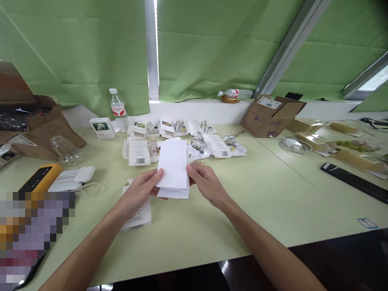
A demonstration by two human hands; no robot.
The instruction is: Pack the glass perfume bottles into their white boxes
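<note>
Both hands hold a white folded card or carton piece above the table, its blank face up and layered edges showing at the bottom. My left hand grips its left edge, thumb on top. On the right edge, the thumb and fingers of my right hand are closed. Under my left hand lies a white box with printed text. Behind the held piece stand a white box with a barcode, a small glass bottle, a round glass bottle and an opened white carton.
The pale green table also carries a water bottle, a cardboard box, a clear jar, a yellow case, a white earphone case, a cable coil and a black phone-like object.
</note>
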